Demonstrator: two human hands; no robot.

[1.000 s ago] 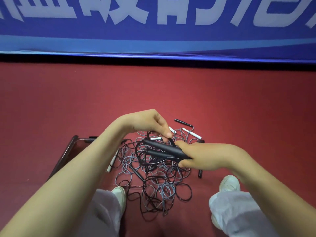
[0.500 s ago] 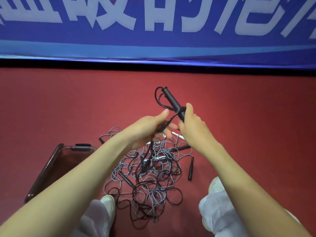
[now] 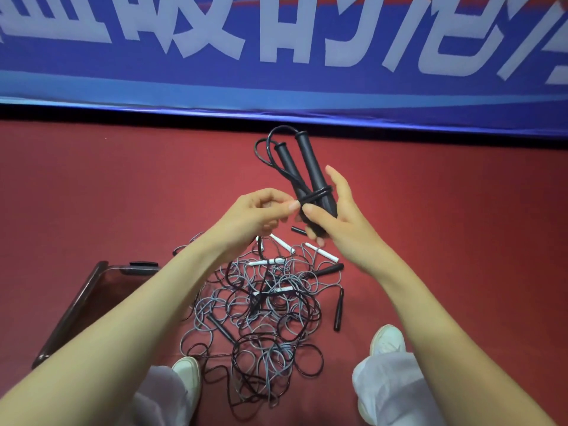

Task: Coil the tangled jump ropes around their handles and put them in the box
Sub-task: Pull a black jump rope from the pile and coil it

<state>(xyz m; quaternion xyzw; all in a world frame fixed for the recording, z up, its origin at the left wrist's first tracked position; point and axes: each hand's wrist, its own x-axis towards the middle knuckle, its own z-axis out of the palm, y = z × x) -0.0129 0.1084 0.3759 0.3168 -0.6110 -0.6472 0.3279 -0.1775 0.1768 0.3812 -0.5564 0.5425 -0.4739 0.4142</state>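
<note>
Two black jump-rope handles (image 3: 302, 167) are held side by side, tilted up and away, in my right hand (image 3: 335, 216), which grips their lower ends. A black rope (image 3: 315, 192) is looped around both handles, with a loose loop above them. My left hand (image 3: 261, 213) pinches that rope just left of the handles. Below on the red floor lies a tangled pile of grey and black ropes (image 3: 264, 315) with several white and black handles in it. The dark transparent box (image 3: 89, 296) stands open at the lower left, partly hidden by my left forearm.
A blue banner with white characters (image 3: 276, 56) runs along the far edge of the red floor. My two white shoes (image 3: 387, 339) and light trouser legs flank the near side of the pile. A loose black handle (image 3: 339, 309) lies right of the tangle.
Both hands have risen from the pile with the pair of black handles, which now point up and away. A turn of black rope now sits around both handles.
</note>
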